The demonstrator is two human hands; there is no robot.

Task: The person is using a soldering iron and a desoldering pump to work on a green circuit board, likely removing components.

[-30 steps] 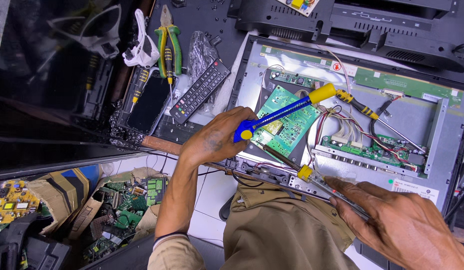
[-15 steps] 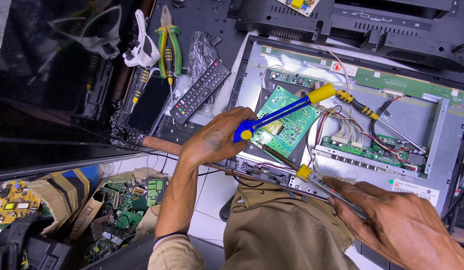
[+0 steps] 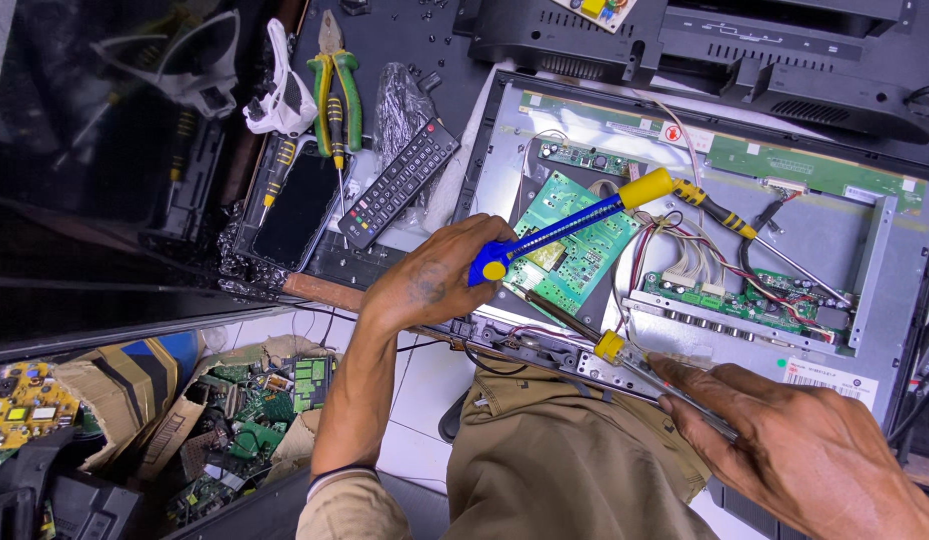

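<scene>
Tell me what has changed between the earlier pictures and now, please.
Almost nothing has changed. The left hand still grips the blue tube-shaped tool with the yellow end over the green circuit board. The right hand still holds its thin yellow-collared tool, shifted only slightly.

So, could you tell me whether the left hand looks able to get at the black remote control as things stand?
Probably yes, once freed: the left hand holds a blue and yellow tool, but the remote control lies uncovered just beyond its knuckles, nothing between them.
</scene>
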